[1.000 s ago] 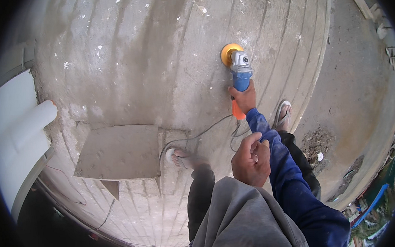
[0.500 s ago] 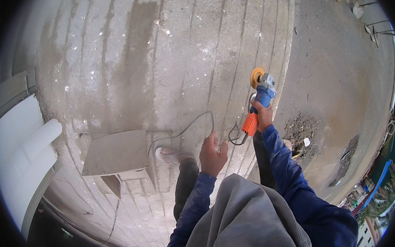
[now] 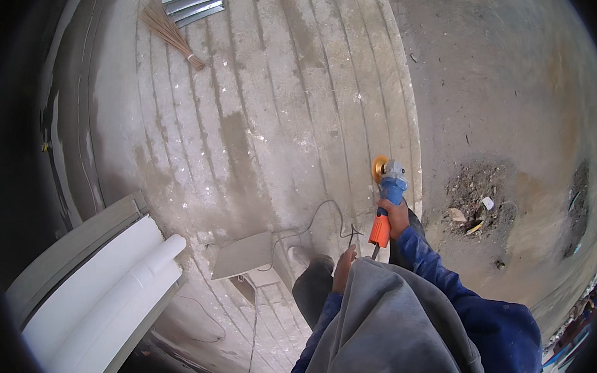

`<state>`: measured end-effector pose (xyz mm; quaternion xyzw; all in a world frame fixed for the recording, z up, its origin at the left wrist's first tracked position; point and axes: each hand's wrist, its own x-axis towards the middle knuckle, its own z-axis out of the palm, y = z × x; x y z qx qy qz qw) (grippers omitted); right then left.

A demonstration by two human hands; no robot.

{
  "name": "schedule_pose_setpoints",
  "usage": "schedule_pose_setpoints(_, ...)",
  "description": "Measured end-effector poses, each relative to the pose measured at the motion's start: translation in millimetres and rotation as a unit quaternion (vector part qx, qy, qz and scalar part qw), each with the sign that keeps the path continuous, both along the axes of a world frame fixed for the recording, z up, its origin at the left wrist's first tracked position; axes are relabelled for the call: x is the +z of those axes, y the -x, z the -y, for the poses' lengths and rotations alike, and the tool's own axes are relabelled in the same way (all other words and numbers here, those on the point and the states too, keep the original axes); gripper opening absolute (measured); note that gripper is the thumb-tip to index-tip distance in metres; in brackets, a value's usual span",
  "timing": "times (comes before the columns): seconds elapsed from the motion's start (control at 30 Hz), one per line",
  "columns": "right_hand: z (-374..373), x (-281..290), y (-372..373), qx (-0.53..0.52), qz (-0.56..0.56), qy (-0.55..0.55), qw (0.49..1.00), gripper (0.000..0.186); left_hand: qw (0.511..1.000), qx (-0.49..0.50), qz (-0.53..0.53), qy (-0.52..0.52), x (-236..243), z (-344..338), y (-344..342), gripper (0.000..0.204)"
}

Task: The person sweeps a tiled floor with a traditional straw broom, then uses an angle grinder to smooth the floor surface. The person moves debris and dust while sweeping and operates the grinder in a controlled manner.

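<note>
My right hand (image 3: 396, 213) is wrapped round the blue body of an angle grinder (image 3: 394, 191) with an orange rear housing. Its yellow disc (image 3: 379, 169) points away from me, above the grooved concrete. Lower and to the left, my left hand (image 3: 343, 269) has its fingers drawn together at a bend in the dark power cord (image 3: 327, 202). Grey cloth in front of me hides part of that hand. From there the cord curves left across the concrete to a flat grey board (image 3: 242, 256).
A white roll (image 3: 133, 278) lies on a white panel at the left. Far off are a stick broom (image 3: 169, 34) and shiny metal sheets (image 3: 193, 3). The grooved slab (image 3: 275, 140) ends in an edge at right, with a rubble heap (image 3: 480, 196) beyond it.
The view has shifted, bringing the broom and metal sheets into sight. My left hand has drawn back toward my body, partly behind the cloth. The grinder stays in my right hand.
</note>
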<state>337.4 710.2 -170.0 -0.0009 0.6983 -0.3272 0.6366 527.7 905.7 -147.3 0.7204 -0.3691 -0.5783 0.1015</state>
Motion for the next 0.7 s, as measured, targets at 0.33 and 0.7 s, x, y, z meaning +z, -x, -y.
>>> schedule_pose_setpoints(0.33,115.1,48.5,71.9,-0.076,-0.052,0.019,0.996,0.03,0.994,-0.041,0.009,0.099,147.9,241.6,9.5,0.052)
schedule_pose_setpoints(0.7,222.8,91.4,-20.7,-0.171,-0.045,-0.002,0.984,0.034,0.953,-0.268,-0.102,0.1,150.1,476.7,-72.6,0.055)
